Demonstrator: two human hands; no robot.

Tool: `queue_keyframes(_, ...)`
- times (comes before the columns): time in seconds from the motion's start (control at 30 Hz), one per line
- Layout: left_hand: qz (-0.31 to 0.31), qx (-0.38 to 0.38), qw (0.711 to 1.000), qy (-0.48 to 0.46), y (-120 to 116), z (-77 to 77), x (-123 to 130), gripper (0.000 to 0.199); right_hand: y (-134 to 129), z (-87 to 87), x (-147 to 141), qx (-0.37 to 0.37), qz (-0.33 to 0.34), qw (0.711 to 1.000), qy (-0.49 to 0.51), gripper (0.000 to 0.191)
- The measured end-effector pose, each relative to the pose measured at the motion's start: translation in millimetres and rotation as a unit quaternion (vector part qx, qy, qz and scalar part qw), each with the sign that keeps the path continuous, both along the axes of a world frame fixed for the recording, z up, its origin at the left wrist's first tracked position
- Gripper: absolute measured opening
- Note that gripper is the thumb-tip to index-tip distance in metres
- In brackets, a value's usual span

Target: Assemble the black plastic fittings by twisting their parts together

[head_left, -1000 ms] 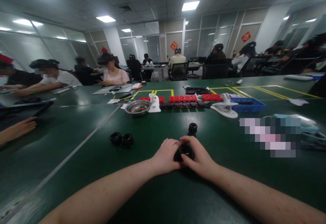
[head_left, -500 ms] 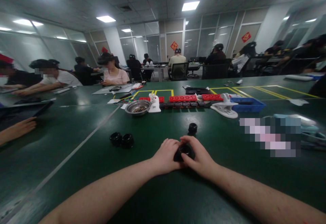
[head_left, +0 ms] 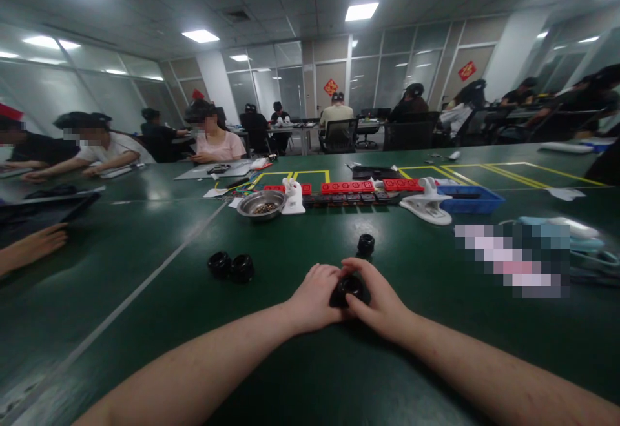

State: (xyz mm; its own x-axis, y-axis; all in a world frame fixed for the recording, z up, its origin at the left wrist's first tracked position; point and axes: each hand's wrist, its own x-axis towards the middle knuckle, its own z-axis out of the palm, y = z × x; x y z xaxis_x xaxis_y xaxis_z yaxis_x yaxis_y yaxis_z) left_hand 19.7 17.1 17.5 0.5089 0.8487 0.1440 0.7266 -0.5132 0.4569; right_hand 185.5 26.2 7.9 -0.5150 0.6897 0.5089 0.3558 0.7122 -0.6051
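Note:
Between my two hands, low over the green table [head_left: 271, 361], is a round black part with a hollow centre [head_left: 349, 286]. My left hand [head_left: 317, 294] is closed against its left side. From the right, my right hand [head_left: 380, 297] wraps it, thumb across the near rim and fingers around the far side. Just beyond my hands stands a smaller-looking black ring-shaped part [head_left: 366, 245]. Off to the left, two similar black parts, one [head_left: 219, 264] and another [head_left: 241, 268], sit side by side, touching or nearly so.
Farther back stand a metal bowl [head_left: 248, 206] of small pieces, a white clamp stand [head_left: 293, 197], red blocks [head_left: 347, 187], another white clamp [head_left: 429, 205] and a blue tray [head_left: 494, 203]. A co-worker's hand [head_left: 46, 242] rests at the left. Teal items [head_left: 547, 229] lie at right.
My hands and the black part stay almost where they were. At the far left, a co-worker's arm in a white sleeve has shifted slightly.

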Motion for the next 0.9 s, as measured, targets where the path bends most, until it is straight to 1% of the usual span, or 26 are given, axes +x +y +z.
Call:
queue_keyframes(0.1,-0.002,0.015,1.0,0.003,0.9,-1.0,0.2,0.051,-1.3,1.8,1.4,0.006,0.009,1.0,0.0,0.046)
queue_keyframes(0.17,-0.005,0.025,1.0,0.004,1.5,-2.4,0.1,0.045,-1.3,2.4,1.4,0.011,-0.01,1.0,0.001,0.046)
queue_keyframes(0.23,-0.007,0.034,0.999,0.003,2.1,-4.0,-0.1,0.042,-0.7,2.1,0.5,0.012,-0.028,1.0,0.001,0.047)
queue_keyframes(0.33,-0.009,0.037,0.999,-0.001,2.7,-5.8,-0.5,0.045,0.6,0.4,-1.3,0.001,-0.036,0.999,-0.008,0.047)
queue_keyframes(0.5,-0.011,0.024,1.0,0.003,3.1,-5.8,-0.4,0.057,0.6,-1.7,-1.5,-0.003,-0.006,1.0,-0.003,0.048)
queue_keyframes(0.6,-0.007,0.029,1.0,0.003,3.0,-5.5,0.0,0.05,-0.1,-0.4,0.0,0.007,0.005,1.0,0.002,0.051)
queue_keyframes(0.7,-0.008,0.038,0.999,0.003,2.4,-4.8,0.1,0.041,-0.1,1.6,0.2,0.012,-0.015,1.0,0.007,0.05)
queue_keyframes(0.83,-0.011,0.029,1.0,0.002,1.7,-3.2,-0.2,0.041,0.5,1.4,-1.6,0.005,-0.051,0.999,0.002,0.047)
queue_keyframes(0.9,-0.012,0.022,1.0,0.002,1.7,-3.1,-0.4,0.044,0.8,0.2,-2.0,0.0,-0.047,0.999,-0.002,0.046)
